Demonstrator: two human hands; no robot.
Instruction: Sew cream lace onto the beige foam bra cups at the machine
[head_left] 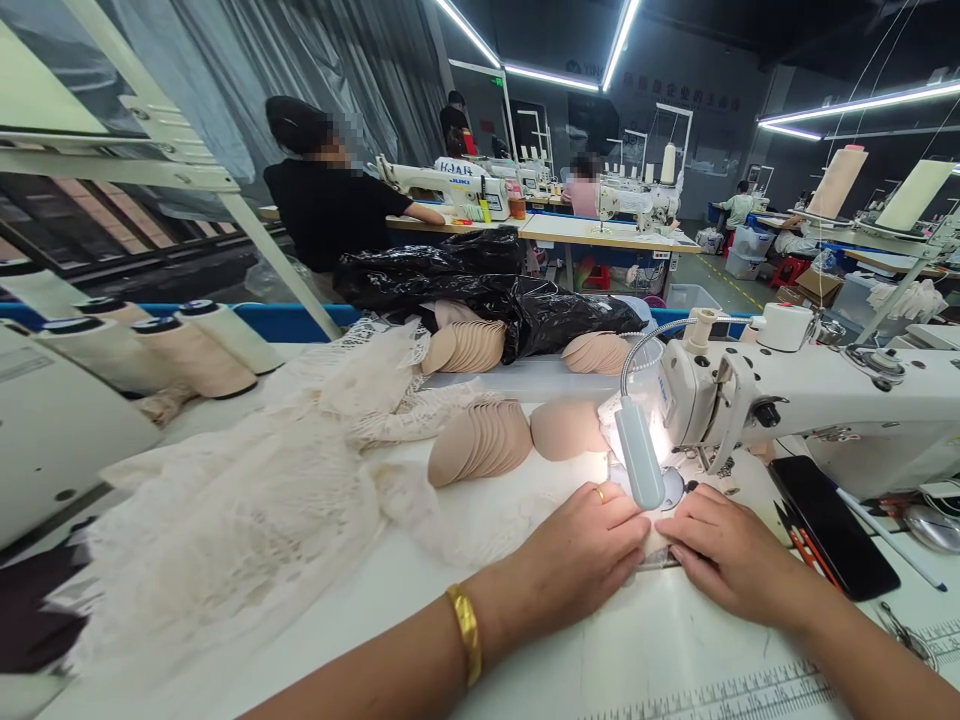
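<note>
My left hand [577, 550], with a ring and a gold bangle at the wrist, is closed at the edge of a pale piece of fabric [657, 543] below the needle area of a white sewing machine [832, 385]. On the other side, the fingers of my right hand [739, 555] are bent and pressed together on the same fabric. Much of that fabric lies hidden under my fingers. A lit gooseneck lamp [637, 460] hangs just above both hands and partly covers the needle. Cream lace [255, 530] spreads across the table to the left.
Fanned beige cup pads [480, 445] and another beige pad [568, 430] lie behind my left hand. A black phone [836, 530] and pens are to the right. Thread cones [202, 355] stand at left. Black plastic bags [465, 275] lie behind; a person [326, 190] sits beyond.
</note>
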